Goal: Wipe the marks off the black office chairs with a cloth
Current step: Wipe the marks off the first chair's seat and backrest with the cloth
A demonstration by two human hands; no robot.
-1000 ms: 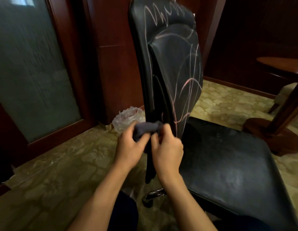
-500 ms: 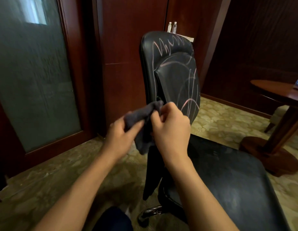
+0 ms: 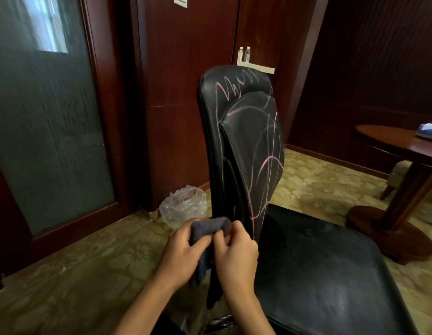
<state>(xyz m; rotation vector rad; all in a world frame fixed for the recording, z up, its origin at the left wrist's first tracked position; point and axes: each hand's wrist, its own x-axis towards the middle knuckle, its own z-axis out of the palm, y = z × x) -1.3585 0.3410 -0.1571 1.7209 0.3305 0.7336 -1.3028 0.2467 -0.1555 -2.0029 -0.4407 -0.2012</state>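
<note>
Both hands grasp the dark cloth [image 3: 207,228]: left hand [image 3: 183,252] and right hand [image 3: 236,256] pinch it near the marked chair [image 3: 246,146] backrest's lower edge.

- The office chair [image 3: 244,146] is glossy black, its backrest scrawled with pink and whitish lines: a zigzag across the top, long arcs lower down.
- The seat [image 3: 326,269] is black with dull grey sheen.
- The cloth [image 3: 210,226] is dark grey-blue.
- The carpet [image 3: 94,267] is olive-gold with a pale floral pattern.
- The wall panels [image 3: 186,117] are dark reddish-brown wood.
- The door glass [image 3: 48,131] is frosted grey-green, framed in the same red-brown wood.
- The plastic bag [image 3: 183,206] is clear, whitish where crumpled.
- The round tabletop [image 3: 389,139] is polished reddish-brown.
</note>
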